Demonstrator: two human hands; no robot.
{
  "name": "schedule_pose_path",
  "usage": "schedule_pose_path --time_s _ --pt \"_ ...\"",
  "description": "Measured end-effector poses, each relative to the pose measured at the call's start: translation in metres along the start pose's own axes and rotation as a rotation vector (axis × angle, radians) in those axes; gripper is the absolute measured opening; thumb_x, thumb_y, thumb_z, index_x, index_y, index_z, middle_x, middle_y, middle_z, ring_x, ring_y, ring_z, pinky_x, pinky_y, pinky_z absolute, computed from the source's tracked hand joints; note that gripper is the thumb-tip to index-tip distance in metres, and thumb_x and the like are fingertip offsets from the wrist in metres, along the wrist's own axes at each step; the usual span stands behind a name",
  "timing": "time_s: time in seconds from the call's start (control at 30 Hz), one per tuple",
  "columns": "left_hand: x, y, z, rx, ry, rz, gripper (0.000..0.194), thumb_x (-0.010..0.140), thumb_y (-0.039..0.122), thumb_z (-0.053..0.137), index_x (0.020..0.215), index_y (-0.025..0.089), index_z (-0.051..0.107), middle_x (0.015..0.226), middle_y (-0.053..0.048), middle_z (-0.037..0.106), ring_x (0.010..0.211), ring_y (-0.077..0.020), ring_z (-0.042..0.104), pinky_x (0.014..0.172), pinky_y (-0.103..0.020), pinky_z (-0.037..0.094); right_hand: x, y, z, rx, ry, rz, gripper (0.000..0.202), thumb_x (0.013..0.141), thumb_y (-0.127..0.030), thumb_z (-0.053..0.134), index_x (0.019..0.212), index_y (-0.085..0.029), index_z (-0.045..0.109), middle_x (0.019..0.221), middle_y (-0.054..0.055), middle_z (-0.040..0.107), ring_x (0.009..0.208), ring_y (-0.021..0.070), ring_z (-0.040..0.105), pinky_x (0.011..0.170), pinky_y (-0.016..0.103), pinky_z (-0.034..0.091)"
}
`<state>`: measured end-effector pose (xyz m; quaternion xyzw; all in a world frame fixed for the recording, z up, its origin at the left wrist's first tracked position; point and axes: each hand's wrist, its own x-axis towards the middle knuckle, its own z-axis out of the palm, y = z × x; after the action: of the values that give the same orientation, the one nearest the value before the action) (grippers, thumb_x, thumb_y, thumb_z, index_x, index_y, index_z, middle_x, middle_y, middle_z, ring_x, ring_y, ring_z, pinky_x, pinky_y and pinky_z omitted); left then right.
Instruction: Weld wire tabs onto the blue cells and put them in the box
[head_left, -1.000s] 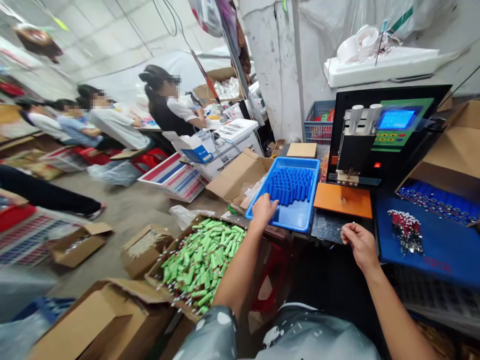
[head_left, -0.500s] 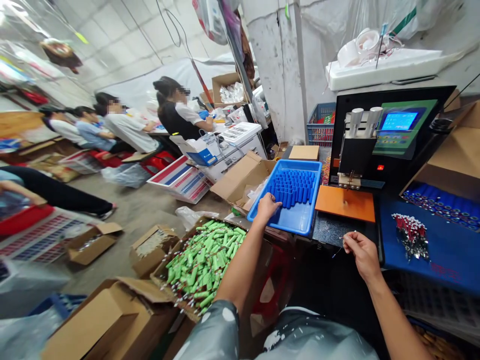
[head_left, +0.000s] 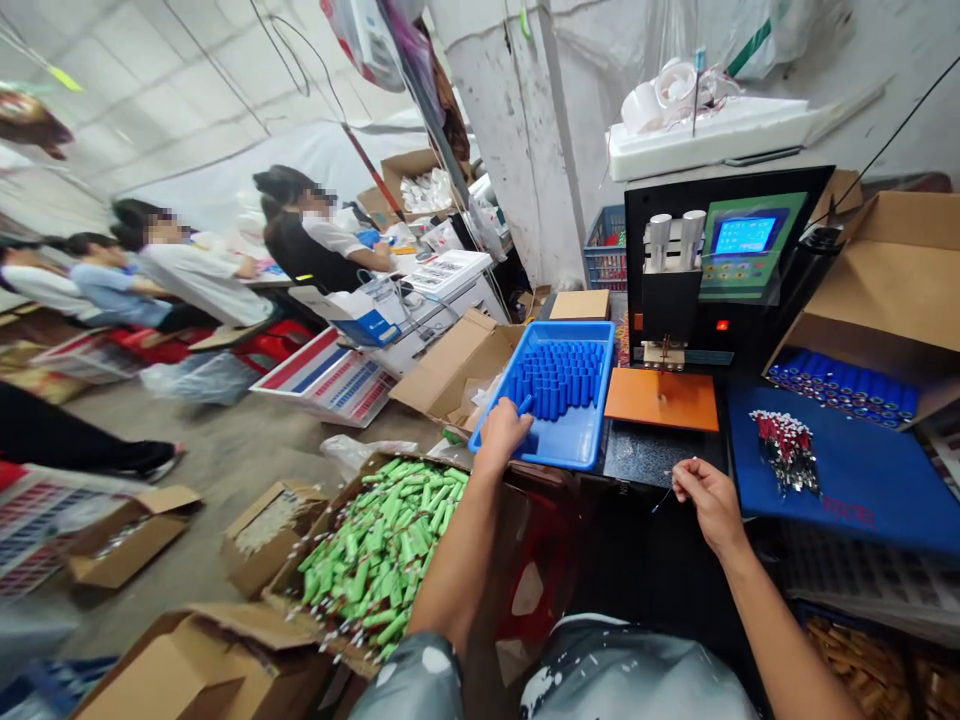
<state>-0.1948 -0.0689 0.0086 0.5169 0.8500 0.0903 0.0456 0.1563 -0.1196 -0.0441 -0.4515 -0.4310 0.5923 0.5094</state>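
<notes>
My left hand (head_left: pixel 505 432) is closed around one blue cylindrical battery cell (head_left: pixel 526 404), its end poking out past the fingers, over the front left of a blue plastic tray (head_left: pixel 564 446). Inside that tray, rows of blue cells (head_left: pixel 564 378) stand upright. Lower right, my right hand (head_left: pixel 705 496) pinches a thin wire (head_left: pixel 661 501) that hangs from the fingertips, in front of the dark worktop's edge. Behind it an orange plate (head_left: pixel 661 399) lies beneath the head of a black machine (head_left: pixel 667 300) with a lit blue screen.
On the blue mat (head_left: pixel 877 478) at right lies a bundle of red-and-white-ended leads (head_left: pixel 784 450). A carton of blue cells (head_left: pixel 874 290) stands behind it. Left of my arm, an open carton holds green wrapped packs (head_left: pixel 390 545). Several people sit at benches in the left background.
My left hand has drawn back slightly from the standing cells, and a blue cell now shows in its fingers. My right hand keeps its pinch on the wire. The view has turned right.
</notes>
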Motion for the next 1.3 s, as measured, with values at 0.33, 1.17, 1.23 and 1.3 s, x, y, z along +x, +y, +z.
schedule_pose_path --time_s 0.33,1.17,1.23,1.3 --pt "-0.031 0.082 -0.03 -0.743 0.054 0.399 0.022 0.081 0.037 0.055 0.093 0.019 0.055 0.067 0.003 0.055 0.057 -0.0118 0.051 0.057 -0.023 0.04 0.003 -0.015 0.004 0.012 0.042 -0.02 0.036 0.072 -0.051 0.074 0.073 -0.017 0.062 0.059 -0.001 0.056 0.052 0.0116 0.048 0.05 0.025 0.038" --pt "-0.025 0.195 0.04 -1.118 -0.368 0.647 0.028 0.079 0.036 0.062 0.094 0.013 0.068 0.081 -0.004 0.07 0.07 -0.0148 0.061 0.066 -0.025 0.048 0.085 -0.071 0.012 0.032 0.238 -0.15 0.032 0.064 -0.047 0.074 0.072 -0.019 0.062 0.066 0.0 0.058 0.058 0.0122 0.052 0.051 0.024 0.042" --pt "-0.027 0.196 0.041 -1.142 -0.381 0.637 0.03 0.079 0.036 0.063 0.098 0.013 0.068 0.086 -0.005 0.071 0.071 -0.0147 0.061 0.066 -0.025 0.049 0.094 -0.071 0.016 0.032 0.237 -0.155 0.031 0.063 -0.047 0.074 0.069 -0.019 0.062 0.068 0.0 0.059 0.061 0.0128 0.053 0.054 0.025 0.044" --pt "-0.029 0.196 0.043 -1.14 -0.369 0.636 0.031 0.08 0.036 0.062 0.1 0.013 0.069 0.087 -0.005 0.071 0.071 -0.014 0.061 0.067 -0.024 0.049 0.101 -0.069 0.02 0.046 0.231 -0.161 0.03 0.062 -0.045 0.074 0.064 -0.019 0.061 0.069 0.001 0.06 0.063 0.013 0.054 0.057 0.025 0.046"
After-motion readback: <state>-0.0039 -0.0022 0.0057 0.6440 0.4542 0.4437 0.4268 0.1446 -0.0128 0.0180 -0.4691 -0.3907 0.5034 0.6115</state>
